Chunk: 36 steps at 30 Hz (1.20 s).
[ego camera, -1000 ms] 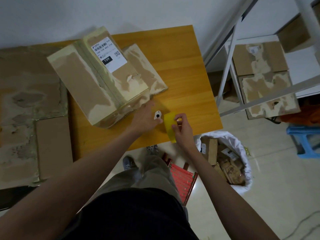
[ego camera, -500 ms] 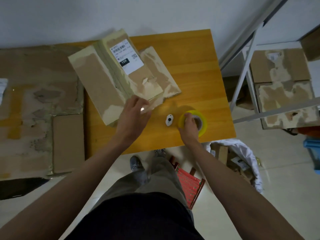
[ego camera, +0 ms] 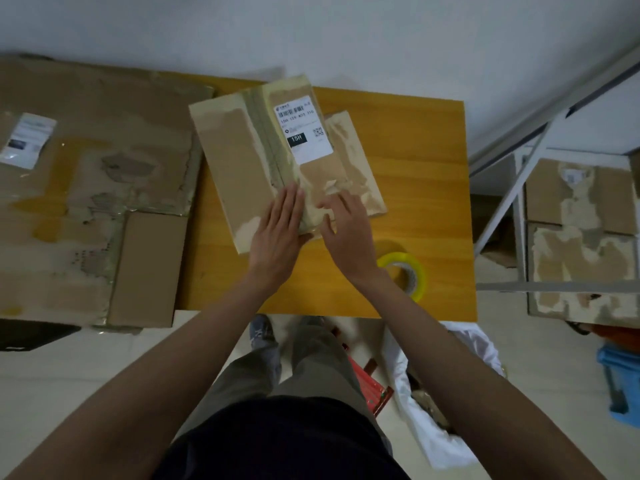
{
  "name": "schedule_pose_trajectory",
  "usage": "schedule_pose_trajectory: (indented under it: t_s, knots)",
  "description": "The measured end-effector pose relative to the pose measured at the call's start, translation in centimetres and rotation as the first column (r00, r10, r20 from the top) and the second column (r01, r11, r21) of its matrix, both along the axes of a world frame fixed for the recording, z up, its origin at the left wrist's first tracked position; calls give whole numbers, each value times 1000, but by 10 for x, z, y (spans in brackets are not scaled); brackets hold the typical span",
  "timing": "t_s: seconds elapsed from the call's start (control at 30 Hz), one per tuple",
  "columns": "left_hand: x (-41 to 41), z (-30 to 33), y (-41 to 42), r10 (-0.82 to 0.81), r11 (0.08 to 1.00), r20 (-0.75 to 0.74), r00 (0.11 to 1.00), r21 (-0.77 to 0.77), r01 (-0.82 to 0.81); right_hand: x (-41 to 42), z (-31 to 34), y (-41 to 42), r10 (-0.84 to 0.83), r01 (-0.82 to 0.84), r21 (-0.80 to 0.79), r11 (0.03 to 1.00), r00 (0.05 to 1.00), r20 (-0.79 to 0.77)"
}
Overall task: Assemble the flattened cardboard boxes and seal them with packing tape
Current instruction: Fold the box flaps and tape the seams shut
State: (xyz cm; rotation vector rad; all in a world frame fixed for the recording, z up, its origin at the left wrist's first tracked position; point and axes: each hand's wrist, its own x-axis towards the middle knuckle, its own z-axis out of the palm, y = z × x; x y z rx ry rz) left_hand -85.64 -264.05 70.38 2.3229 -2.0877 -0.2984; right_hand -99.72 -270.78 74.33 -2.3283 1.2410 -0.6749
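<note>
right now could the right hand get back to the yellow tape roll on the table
Probably yes. The tape roll lies flat on the table just beside the right forearm, nothing between them. The right hand rests open on the cardboard box, holding nothing.

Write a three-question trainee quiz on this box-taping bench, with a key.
1. True or false: the tape roll is in the right hand.
2. Which hand lies flat on the box beside its taped seam? A) left hand B) right hand C) neither
3. Fill in: the big black tag on the label reads ____.

Key: 1 false, the roll lies on the table by the right wrist; 2 A; 3 15H.
</note>
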Motion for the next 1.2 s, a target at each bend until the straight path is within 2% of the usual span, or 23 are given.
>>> schedule_pose_trajectory:
  t_s: [0.1, 0.2, 0.3, 0.47, 0.8, 0.97, 1.1, 1.2]
  knots:
    - [1, 2, 0, 1, 1000, -31, 1000, 5, -1, 5, -1, -9, 180, -180, 7, 984, 982, -60]
    - [7, 4, -1, -40, 999, -74, 996, 3, 40, 4, -5, -16, 312, -312, 28, 950, 932, -186]
    - [20, 10, -7, -44, 999, -97, 994, -25, 42, 7, -7, -25, 386, -386, 53, 921, 887, -253]
    - [47, 25, -39, 75, 997, -115, 991, 12, -74, 33, -4, -51, 444, -464, 41, 885, 816, -370]
    - [103, 30, -112, 91, 992, 10, 996, 91, -92, 95, -3, -121, 427, -484, 46, 874, 719, -548]
    - [138, 33, -142, 160, 977, -88, 983, 157, -145, 117, 4, -152, 416, -463, 76, 883, 697, -584]
    - [167, 35, -169, 182, 964, -86, 979, 214, -161, 137, 8, -183, 440, -411, 191, 892, 689, -576]
    - [173, 32, -184, 168, 972, -122, 978, 186, -144, 152, 9, -207, 465, -377, 273, 885, 679, -568]
